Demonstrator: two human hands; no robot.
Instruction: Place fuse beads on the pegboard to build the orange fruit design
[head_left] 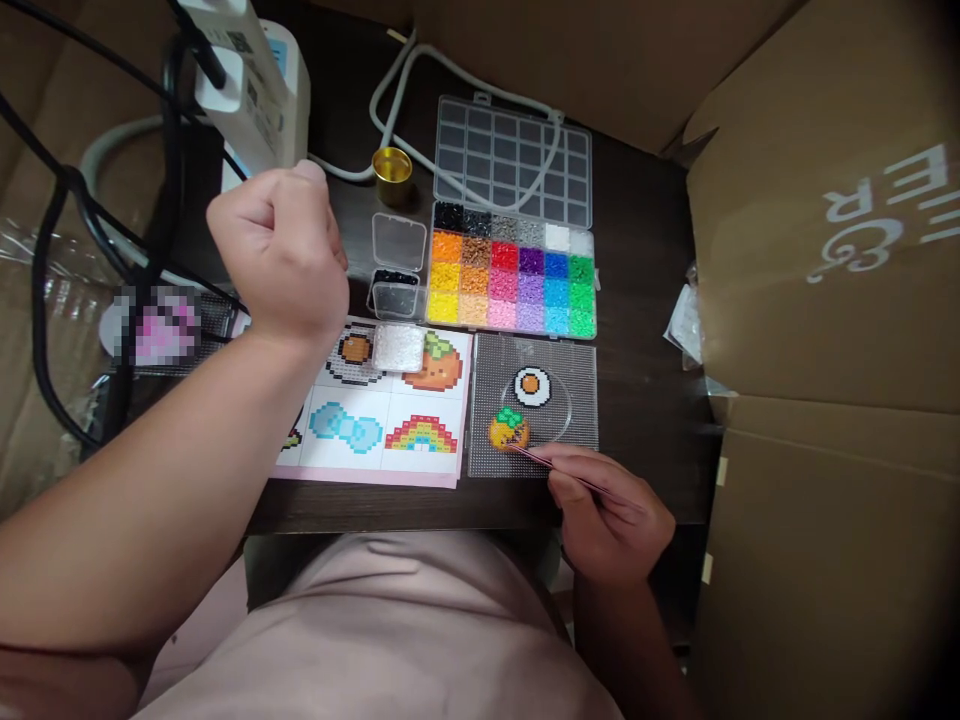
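Note:
My right hand (611, 515) pinches a thin pair of tweezers (570, 470). The tips reach the lower edge of an orange persimmon made of fuse beads (508, 431), which has green leaves and a few dark beads. It lies on a clear pegboard (574, 440). Above it on the same board is a fried-egg bead figure (532, 387) with a black outline. My left hand (281, 255) is raised in a fist over the left side of the table, with nothing showing in it. Below that hand lies a pattern sheet (367, 470) with a printed persimmon, bow and rainbow.
A sorted bead box (517, 262) stands behind the pegboard, its lid (457, 150) open backward. Left of it are a small case of black beads (396, 275), a case of white beads (398, 349) and a gold cup (392, 177). A power strip (296, 100), cables and cardboard walls (817, 330) surround these.

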